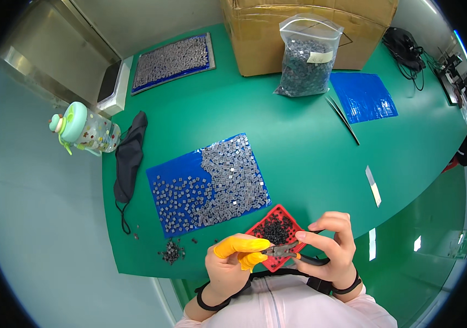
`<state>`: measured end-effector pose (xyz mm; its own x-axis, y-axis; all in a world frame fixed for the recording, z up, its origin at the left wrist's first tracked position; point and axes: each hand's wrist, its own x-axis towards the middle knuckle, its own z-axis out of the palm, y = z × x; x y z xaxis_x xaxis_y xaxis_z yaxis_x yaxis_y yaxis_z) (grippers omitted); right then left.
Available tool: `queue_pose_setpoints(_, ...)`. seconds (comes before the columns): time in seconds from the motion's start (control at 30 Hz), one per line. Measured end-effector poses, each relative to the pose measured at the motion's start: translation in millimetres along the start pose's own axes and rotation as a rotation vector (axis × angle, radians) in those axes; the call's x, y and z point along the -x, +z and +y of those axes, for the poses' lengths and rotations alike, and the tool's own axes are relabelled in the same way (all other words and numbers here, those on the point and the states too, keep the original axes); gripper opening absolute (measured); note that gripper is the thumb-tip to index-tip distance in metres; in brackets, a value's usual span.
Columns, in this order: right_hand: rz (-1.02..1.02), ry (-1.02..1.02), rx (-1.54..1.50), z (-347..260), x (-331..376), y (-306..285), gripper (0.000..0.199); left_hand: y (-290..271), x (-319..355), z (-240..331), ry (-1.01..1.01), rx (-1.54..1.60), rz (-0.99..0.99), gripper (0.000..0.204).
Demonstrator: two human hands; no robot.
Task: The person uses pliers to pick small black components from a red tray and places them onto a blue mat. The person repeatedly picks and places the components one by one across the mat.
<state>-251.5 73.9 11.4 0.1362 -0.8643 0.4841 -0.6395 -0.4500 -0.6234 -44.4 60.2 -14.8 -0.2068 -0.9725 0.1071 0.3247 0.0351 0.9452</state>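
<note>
My right hand (332, 246) holds a pair of small pliers (281, 250) with black and orange handles, its fingers around the grips. Yellow covers sit on the thumb and forefinger of my left hand (232, 261), which pinch together at the pliers' jaws; whatever is between them is too small to make out. Below both hands lies a red tray (294, 223) holding many small black pieces (275, 228). Further left is a blue sheet (181, 165) partly covered with small grey square pieces (228, 177). Beside its near edge rests a loose pile of dark bits (172, 252).
At the back stand a cardboard box (255, 44) and a zip bag of dark pieces (307, 68). Tweezers (344, 121), a blue sheet (363, 97) and a knife-like strip (373, 187) lie right. A bottle (88, 128), black mask (130, 158) and filled panel (173, 61) are left.
</note>
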Motion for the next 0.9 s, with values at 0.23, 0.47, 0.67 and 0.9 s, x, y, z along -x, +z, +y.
queue_pose_setpoints(0.23,-0.054,-0.003,-0.042,1,2,1,0.054,-2,7,3,-0.061,0.067,-0.176,0.025)
queue_pose_setpoints(0.47,-0.061,0.02,-0.067,2,4,1,0.052,-5,2,-5,0.108,-0.188,-0.235,0.023)
queue_pose_setpoints(0.67,-0.069,0.012,-0.054,5,3,2,0.051,4,2,1,0.026,-0.136,-0.084,0.01)
queue_pose_setpoints(0.9,-0.073,0.006,-0.057,4,2,2,0.051,2,4,6,-0.264,0.09,-0.056,0.026)
